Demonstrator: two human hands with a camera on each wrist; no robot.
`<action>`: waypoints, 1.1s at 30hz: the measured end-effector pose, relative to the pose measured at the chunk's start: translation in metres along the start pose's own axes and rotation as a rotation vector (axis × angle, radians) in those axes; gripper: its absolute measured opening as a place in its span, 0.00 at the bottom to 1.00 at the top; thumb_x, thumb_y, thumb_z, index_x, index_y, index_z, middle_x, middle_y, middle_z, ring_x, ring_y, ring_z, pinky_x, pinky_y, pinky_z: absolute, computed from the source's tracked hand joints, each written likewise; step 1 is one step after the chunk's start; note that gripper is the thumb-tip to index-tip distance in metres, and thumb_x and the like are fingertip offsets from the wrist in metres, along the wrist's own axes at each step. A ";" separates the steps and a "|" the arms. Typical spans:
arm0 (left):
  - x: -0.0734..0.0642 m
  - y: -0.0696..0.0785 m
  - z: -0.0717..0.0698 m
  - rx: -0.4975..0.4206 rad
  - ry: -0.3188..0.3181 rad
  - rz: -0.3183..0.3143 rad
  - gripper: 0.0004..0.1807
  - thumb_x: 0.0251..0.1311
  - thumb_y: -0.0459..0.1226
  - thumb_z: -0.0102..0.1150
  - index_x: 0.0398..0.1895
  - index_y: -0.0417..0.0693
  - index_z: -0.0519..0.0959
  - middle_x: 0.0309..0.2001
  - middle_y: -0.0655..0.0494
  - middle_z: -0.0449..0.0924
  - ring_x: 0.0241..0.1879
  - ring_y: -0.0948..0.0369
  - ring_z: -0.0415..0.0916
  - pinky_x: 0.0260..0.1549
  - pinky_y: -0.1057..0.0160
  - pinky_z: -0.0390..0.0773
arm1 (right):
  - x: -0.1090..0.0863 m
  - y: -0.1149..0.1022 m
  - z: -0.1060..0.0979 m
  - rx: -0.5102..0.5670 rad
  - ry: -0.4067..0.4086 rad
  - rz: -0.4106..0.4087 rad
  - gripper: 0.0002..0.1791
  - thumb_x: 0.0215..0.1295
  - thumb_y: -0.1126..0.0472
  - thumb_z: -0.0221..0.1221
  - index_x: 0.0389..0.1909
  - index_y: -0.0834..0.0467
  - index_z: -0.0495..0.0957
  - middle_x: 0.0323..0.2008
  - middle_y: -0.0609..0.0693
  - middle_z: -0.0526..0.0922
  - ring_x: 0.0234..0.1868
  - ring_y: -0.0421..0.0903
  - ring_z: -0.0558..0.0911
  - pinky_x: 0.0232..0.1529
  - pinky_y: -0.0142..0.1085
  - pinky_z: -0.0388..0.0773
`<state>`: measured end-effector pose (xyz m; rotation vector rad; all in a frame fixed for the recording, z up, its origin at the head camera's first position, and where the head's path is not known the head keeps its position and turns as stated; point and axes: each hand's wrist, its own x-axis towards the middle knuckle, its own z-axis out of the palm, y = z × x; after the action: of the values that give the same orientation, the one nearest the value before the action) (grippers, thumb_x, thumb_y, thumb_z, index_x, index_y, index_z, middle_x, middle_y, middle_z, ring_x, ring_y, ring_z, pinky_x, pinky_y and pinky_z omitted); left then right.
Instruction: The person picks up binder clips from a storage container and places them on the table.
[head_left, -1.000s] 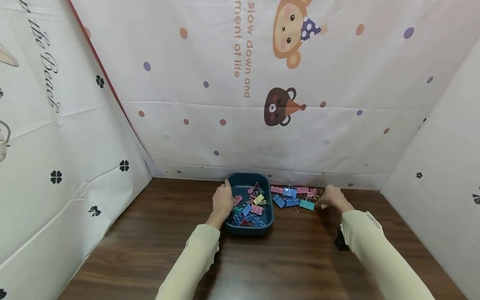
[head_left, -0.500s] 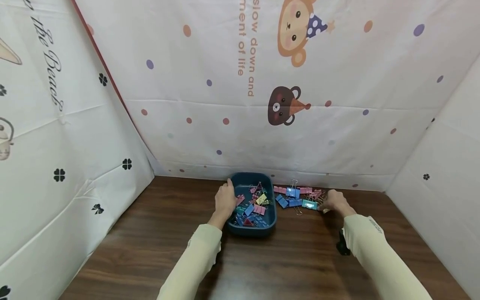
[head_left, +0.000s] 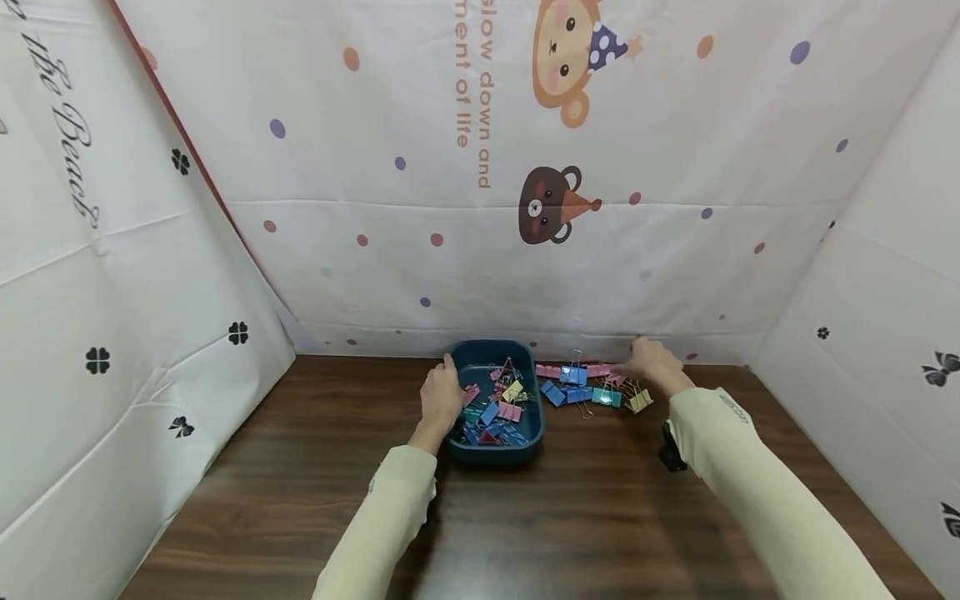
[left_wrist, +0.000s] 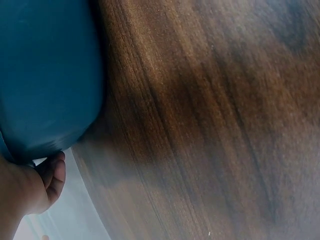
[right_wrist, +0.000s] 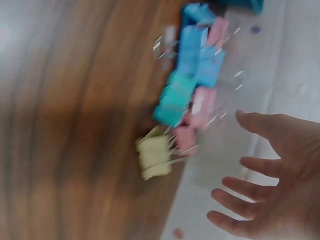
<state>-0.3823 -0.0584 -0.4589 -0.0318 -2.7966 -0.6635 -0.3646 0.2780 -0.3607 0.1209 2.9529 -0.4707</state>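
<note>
A dark blue plastic bin holds a mix of pink, blue, green and yellow binder clips. My left hand grips the bin's left side; in the left wrist view its fingers curl against the bin wall. Right of the bin lies a group of clips: blue clips, pink clips, a teal clip and a yellow clip at the end. My right hand, fingers spread, hovers beside them near the back wall and holds nothing. The right wrist view is blurred.
The dark wooden table is bounded by white printed cloth at the back wall, the left side and the right side. The clips lie close to the back cloth.
My right hand has moved from the yellow clip back toward the wall, leaving that clip uncovered. The head view has shifted slightly. My left hand has stayed on the bin.
</note>
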 end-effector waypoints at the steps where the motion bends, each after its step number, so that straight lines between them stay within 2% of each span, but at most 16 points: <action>1: 0.000 0.000 0.000 -0.005 0.003 0.000 0.39 0.62 0.34 0.70 0.74 0.32 0.64 0.61 0.34 0.79 0.58 0.44 0.81 0.55 0.50 0.83 | 0.001 -0.007 -0.002 -0.010 0.008 -0.010 0.40 0.69 0.44 0.61 0.67 0.72 0.66 0.63 0.76 0.73 0.57 0.72 0.78 0.48 0.59 0.80; 3: -0.001 0.000 0.000 -0.015 0.004 -0.003 0.39 0.62 0.33 0.70 0.74 0.32 0.64 0.61 0.34 0.78 0.58 0.44 0.80 0.55 0.49 0.83 | 0.003 -0.022 -0.004 -0.028 0.028 -0.034 0.44 0.69 0.41 0.60 0.73 0.68 0.62 0.68 0.74 0.69 0.62 0.72 0.75 0.51 0.60 0.79; 5: 0.000 -0.001 -0.002 -0.024 0.006 -0.011 0.39 0.62 0.33 0.70 0.74 0.32 0.64 0.62 0.33 0.78 0.59 0.43 0.80 0.56 0.48 0.82 | 0.007 -0.041 -0.005 -0.033 0.040 -0.059 0.44 0.69 0.40 0.60 0.74 0.65 0.62 0.70 0.71 0.69 0.62 0.70 0.76 0.49 0.57 0.80; 9: 0.001 -0.004 -0.002 -0.030 0.006 -0.020 0.40 0.62 0.33 0.70 0.74 0.32 0.63 0.61 0.34 0.78 0.58 0.44 0.81 0.55 0.49 0.83 | 0.013 -0.079 0.001 -0.070 0.086 -0.127 0.38 0.69 0.43 0.61 0.71 0.63 0.68 0.69 0.68 0.72 0.61 0.66 0.77 0.48 0.54 0.81; 13: 0.001 -0.004 0.000 -0.029 0.012 -0.021 0.40 0.62 0.33 0.70 0.75 0.32 0.63 0.60 0.35 0.79 0.57 0.45 0.81 0.54 0.50 0.83 | 0.016 -0.113 0.011 -0.095 0.134 -0.200 0.34 0.69 0.46 0.63 0.67 0.64 0.72 0.67 0.68 0.74 0.62 0.65 0.78 0.56 0.56 0.80; 17: -0.001 -0.002 0.002 -0.029 0.026 -0.008 0.39 0.61 0.33 0.70 0.73 0.31 0.65 0.58 0.34 0.80 0.55 0.45 0.82 0.53 0.50 0.84 | 0.020 -0.139 0.025 -0.058 0.149 -0.239 0.30 0.69 0.49 0.64 0.65 0.64 0.75 0.63 0.66 0.76 0.61 0.62 0.78 0.59 0.55 0.79; 23: -0.005 -0.002 0.004 -0.051 0.017 -0.014 0.39 0.61 0.32 0.71 0.73 0.31 0.65 0.58 0.34 0.80 0.55 0.44 0.82 0.54 0.49 0.83 | 0.032 -0.165 0.052 -0.021 0.099 -0.265 0.22 0.70 0.56 0.63 0.59 0.64 0.78 0.60 0.65 0.77 0.58 0.61 0.79 0.54 0.56 0.81; 28: -0.005 -0.002 0.005 -0.058 0.014 -0.027 0.38 0.61 0.33 0.70 0.73 0.32 0.66 0.58 0.35 0.80 0.55 0.46 0.82 0.55 0.49 0.83 | 0.050 -0.175 0.072 -0.035 0.040 -0.256 0.11 0.69 0.61 0.62 0.45 0.65 0.81 0.53 0.64 0.81 0.43 0.56 0.81 0.42 0.48 0.80; 31: -0.003 -0.002 0.005 -0.059 0.018 -0.028 0.39 0.61 0.33 0.71 0.73 0.33 0.66 0.58 0.36 0.81 0.55 0.46 0.82 0.54 0.50 0.83 | 0.061 -0.179 0.081 -0.055 -0.003 -0.246 0.09 0.69 0.62 0.63 0.45 0.64 0.82 0.51 0.63 0.83 0.38 0.52 0.80 0.38 0.46 0.78; 33: -0.002 -0.003 0.003 -0.066 0.028 -0.028 0.38 0.61 0.33 0.71 0.73 0.33 0.66 0.58 0.36 0.81 0.55 0.46 0.82 0.54 0.50 0.84 | 0.067 -0.182 0.086 -0.074 -0.028 -0.244 0.11 0.69 0.62 0.63 0.47 0.64 0.82 0.51 0.63 0.83 0.38 0.51 0.80 0.39 0.45 0.78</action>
<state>-0.3816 -0.0598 -0.4637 0.0038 -2.7523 -0.7572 -0.4376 0.0826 -0.3975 -0.2542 2.9651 -0.3877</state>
